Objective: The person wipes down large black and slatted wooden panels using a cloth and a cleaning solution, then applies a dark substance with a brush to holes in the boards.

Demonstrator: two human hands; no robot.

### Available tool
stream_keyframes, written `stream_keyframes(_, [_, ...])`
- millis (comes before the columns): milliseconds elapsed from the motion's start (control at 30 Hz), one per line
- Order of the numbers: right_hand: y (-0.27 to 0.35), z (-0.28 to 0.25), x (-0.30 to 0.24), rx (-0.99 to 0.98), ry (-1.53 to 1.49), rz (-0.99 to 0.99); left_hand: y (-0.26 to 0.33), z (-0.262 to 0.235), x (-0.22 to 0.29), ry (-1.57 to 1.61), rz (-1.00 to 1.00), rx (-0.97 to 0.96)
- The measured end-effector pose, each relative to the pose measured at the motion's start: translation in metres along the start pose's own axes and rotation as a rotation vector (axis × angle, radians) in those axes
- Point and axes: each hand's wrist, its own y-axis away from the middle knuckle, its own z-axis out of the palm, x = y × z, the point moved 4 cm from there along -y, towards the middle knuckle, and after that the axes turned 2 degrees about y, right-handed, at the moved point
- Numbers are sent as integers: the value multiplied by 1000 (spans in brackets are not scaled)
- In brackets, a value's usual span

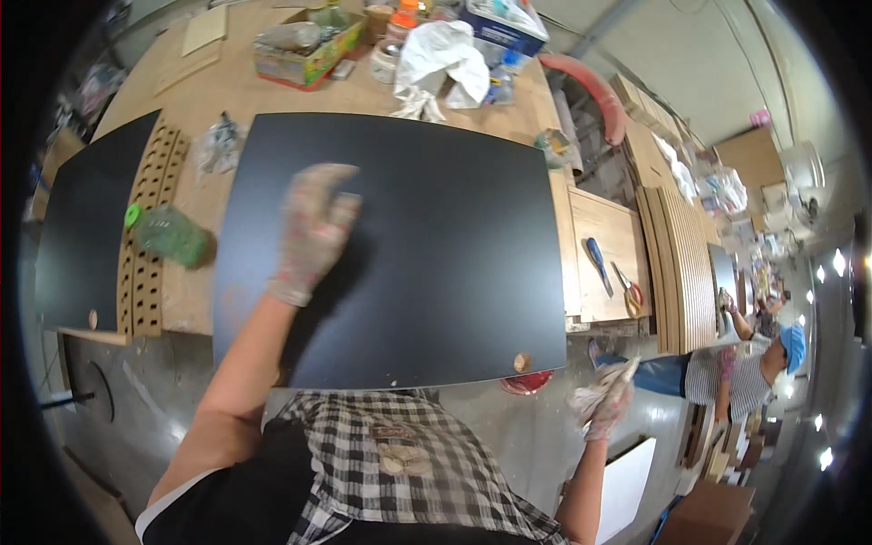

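The person stood at a cluttered wooden worktop (pixel 227 95) with a large black panel (pixel 436 263) lying flat on it, its near edge overhanging toward the checked apron. The left hand (pixel 313 232), in a speckled work glove, rested on the panel's left part with the fingers spread and flat, an open grip that held nothing; the glove was blurred, so whether it pressed or slid could not be told. The right hand (pixel 604 400), also gloved, hung off the worktop to the right and below the panel's near corner, its grip closed on a crumpled pale rag (pixel 595 383). Judging from this, the work on the panel looked partway through: most of the surface read as evenly dark and clean, though a few pale specks lay along the near edge and a small round wooden plug (pixel 521 361) sat near the near right corner. A second black panel (pixel 91 236) lay at the far left beside 2 perforated wooden strips (pixel 145 245) and a green bottle (pixel 168 234) on its side, none of them touched. Scissors (pixel 629 291) and a blue-handled tool (pixel 598 263) lay on a wooden board to the right.
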Motion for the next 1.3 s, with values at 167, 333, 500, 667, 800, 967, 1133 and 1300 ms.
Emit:
stream_keyframes(167, [-73,119,-65,-318,-369,-211,70,33,199,1062,242,-958])
stream_keyframes(333, [-110,318,-144,-254,733,-611,119,15,232,1091,670,-1115])
stream_keyframes(500, [-103,454,-205,-249,615,-1088,107,6,203,860,436,-1013])
stream_keyframes(667, [204,495,-245,-1322,356,-1715,109,9,185,711,436,-1035])
stream_keyframes(800, [130,472,-137,-894,363,-1662,105,20,207,704,532,-1408])
stream_keyframes(967, [-46,462,-230,-424,623,-1054,57,-37,182,1097,525,-1022])
stream_keyframes(1133, [-15,578,-299,-376,437,-1428,79,-28,145,843,163,-1076])
stream_keyframes(1300, [198,579,-305,-970,8,-1886,117,5,122,-63,487,-877])
